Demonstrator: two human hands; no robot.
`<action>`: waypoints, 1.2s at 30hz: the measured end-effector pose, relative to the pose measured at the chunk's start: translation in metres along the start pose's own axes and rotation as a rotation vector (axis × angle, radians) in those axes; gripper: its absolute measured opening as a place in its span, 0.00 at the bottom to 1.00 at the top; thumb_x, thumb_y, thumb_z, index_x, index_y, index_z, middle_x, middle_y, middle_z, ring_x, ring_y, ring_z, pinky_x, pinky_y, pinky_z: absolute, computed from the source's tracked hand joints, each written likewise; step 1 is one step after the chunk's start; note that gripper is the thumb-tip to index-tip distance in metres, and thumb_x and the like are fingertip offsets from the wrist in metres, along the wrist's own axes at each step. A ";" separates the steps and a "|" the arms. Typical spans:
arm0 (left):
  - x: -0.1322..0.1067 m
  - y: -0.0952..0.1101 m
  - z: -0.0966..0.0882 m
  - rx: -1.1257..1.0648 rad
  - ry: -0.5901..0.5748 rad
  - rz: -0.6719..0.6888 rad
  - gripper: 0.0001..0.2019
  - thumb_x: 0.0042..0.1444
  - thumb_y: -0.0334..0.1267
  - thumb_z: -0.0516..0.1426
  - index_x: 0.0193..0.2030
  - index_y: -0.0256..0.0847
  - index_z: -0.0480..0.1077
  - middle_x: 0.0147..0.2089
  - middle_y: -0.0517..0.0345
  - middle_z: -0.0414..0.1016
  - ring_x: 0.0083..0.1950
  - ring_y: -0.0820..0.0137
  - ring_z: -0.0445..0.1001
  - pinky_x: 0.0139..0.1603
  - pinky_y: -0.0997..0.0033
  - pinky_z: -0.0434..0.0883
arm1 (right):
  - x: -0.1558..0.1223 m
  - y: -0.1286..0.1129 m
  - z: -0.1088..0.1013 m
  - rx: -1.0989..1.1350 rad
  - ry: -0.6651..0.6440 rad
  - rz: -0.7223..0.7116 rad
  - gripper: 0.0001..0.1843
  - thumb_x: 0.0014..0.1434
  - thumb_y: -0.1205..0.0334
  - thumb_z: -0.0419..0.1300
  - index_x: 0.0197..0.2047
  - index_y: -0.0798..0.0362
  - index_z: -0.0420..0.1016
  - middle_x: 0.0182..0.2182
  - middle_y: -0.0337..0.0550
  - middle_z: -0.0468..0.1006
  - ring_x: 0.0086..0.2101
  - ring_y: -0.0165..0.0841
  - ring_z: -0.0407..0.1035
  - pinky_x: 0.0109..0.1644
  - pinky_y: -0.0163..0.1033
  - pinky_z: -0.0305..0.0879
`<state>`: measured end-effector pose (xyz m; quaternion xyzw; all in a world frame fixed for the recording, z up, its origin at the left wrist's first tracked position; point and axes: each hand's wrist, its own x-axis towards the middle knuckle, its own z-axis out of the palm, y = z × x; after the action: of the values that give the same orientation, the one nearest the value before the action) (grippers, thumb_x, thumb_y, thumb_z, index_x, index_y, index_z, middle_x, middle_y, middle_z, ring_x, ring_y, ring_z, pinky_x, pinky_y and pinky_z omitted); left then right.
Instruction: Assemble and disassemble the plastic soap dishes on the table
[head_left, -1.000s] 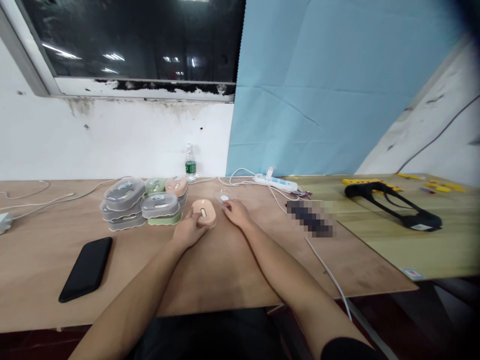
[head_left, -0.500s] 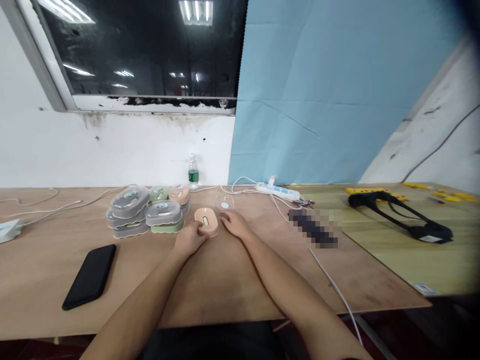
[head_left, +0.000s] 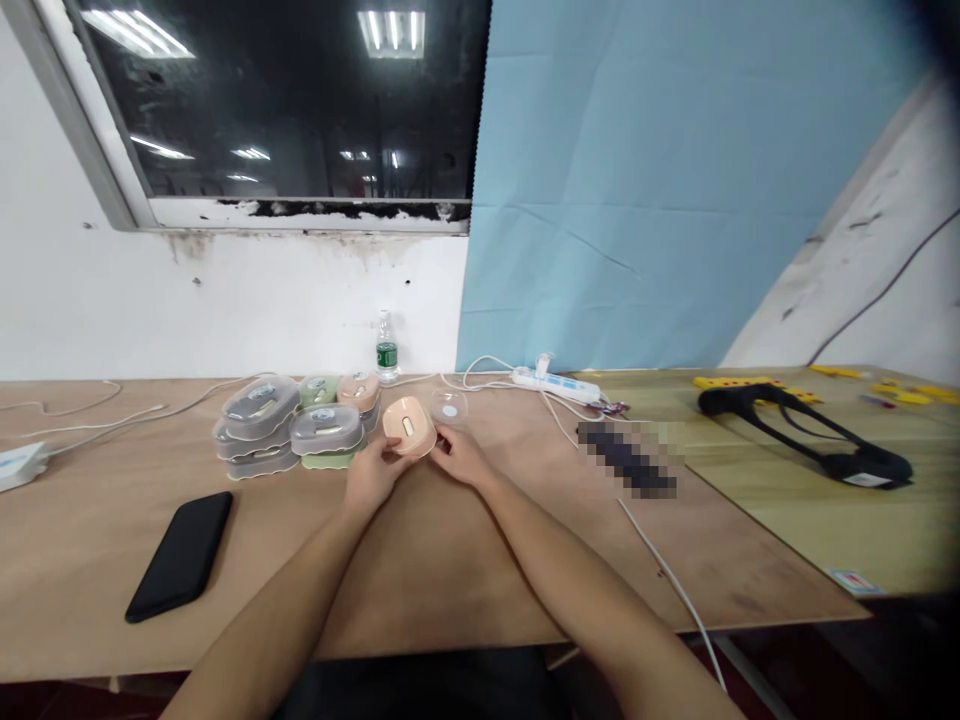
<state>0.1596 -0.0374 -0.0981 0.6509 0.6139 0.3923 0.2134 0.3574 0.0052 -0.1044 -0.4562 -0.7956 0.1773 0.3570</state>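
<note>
One peach oval plastic box [head_left: 409,428], just left of the transparent lid [head_left: 450,407] on the table [head_left: 442,570] — left hand [head_left: 376,472] pinches its near-left rim, right hand [head_left: 459,455] holds its right edge; light, even pressure should steady it best.

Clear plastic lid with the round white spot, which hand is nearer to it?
Right. The right hand is just on the near side of the clear plastic lid; the left hand is farther away, to its left, gripping the peach rounded plastic container.
</note>
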 end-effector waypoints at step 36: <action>0.000 -0.006 0.008 -0.218 0.014 0.303 0.22 0.45 0.49 0.65 0.47 0.42 0.75 0.63 0.49 0.64 0.48 0.61 0.75 0.47 0.61 0.75 | 0.009 0.065 -0.055 -0.320 0.614 0.145 0.14 0.56 0.65 0.49 0.43 0.54 0.72 0.37 0.46 0.75 0.35 0.35 0.67 0.41 0.37 0.60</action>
<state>0.1622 -0.0346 -0.1074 0.7061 0.4640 0.4889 0.2169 0.4331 0.0442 -0.1027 -0.5937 -0.6342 -0.0700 0.4902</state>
